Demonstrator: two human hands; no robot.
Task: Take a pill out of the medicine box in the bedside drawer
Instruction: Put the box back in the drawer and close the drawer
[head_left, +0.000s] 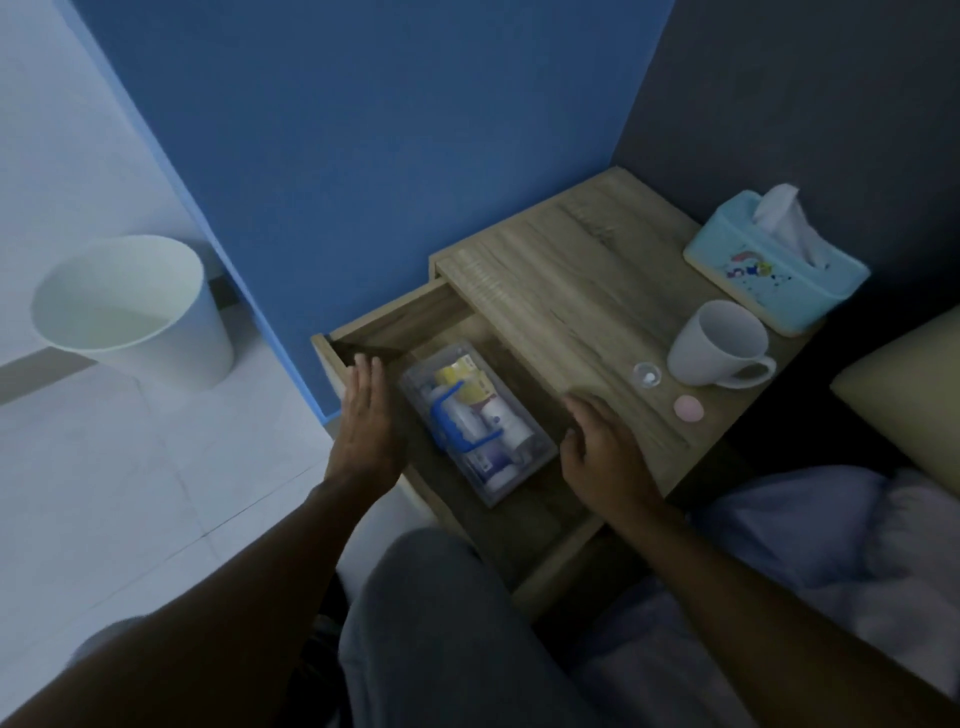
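Medicine box (475, 423) lies in open drawer (410, 322); left hand (366, 426), right hand (605, 452) flank it, grips spread, empty.

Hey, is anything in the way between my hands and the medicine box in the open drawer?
Nothing visible blocks either hand. The drawer is pulled open and the clear medicine box lies exposed inside it. The left hand hovers just left of the box, the right hand just right of it. The box's lid with its blue handle looks closed.
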